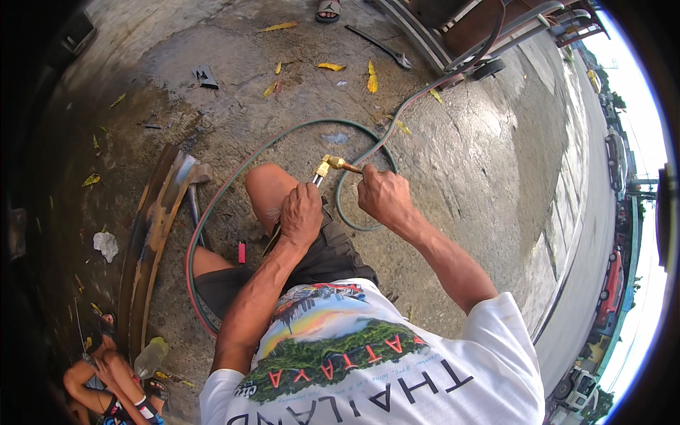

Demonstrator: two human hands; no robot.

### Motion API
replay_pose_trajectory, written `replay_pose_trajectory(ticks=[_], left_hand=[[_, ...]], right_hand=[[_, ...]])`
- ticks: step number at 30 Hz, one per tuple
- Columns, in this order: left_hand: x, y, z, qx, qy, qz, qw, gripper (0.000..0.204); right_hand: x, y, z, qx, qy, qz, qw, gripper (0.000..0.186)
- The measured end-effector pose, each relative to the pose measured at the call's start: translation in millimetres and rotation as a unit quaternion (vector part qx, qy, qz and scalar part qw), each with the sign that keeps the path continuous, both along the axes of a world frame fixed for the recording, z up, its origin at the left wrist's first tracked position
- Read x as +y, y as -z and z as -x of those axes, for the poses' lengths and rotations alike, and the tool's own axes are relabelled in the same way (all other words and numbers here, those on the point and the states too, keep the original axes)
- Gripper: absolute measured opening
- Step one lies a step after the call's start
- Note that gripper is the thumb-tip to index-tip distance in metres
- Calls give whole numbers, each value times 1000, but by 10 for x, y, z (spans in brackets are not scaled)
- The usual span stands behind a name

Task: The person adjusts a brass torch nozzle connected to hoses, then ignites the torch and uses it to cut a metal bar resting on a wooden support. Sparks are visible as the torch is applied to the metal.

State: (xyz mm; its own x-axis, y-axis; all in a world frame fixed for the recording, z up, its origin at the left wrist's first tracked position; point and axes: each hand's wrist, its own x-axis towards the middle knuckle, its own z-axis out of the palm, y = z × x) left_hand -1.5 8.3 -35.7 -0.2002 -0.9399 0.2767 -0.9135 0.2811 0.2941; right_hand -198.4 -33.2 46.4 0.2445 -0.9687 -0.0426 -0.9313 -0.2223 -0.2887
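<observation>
My left hand [302, 212] is closed around the tubes of a cutting torch [323, 168], just below its brass angled head. My right hand [384, 195] grips the copper-coloured tip that sticks out from the brass nut toward the right. The torch is held above my lap, over the concrete. A joined red and green hose [273, 137] loops across the ground around my knee. Where it meets the torch is hidden by my left hand and body. A pink lighter [241, 252] lies beside my left leg.
Left of me lie long curved rusty metal bars [150, 241], with a hammer [194, 198] against them. An adjustable wrench [382, 47] rests near a wheeled metal cart [453, 35]. A seated person [113, 379] is at lower left, beside a plastic bottle [150, 358]. A road borders the right.
</observation>
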Motion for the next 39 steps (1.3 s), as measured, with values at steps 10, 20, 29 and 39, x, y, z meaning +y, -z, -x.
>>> replay_pose_trajectory(ticks=[10,20,29,39], left_hand=[[-26,34,-17,17,1,10,1000,9],[-20,44,11,42,20,17,999,11],[-130,34,-215,84,-18,-86,993,40],[-93,-38,-229,104,-18,-82,991,45]], right_hand=[[-14,118,82,-62,-25,22,998,19],[136,-132,359,-180,16,-25,983,19],[421,-989,680,-271,126,-7,954,24],[400,20,185,-383,165,-89,905,31]])
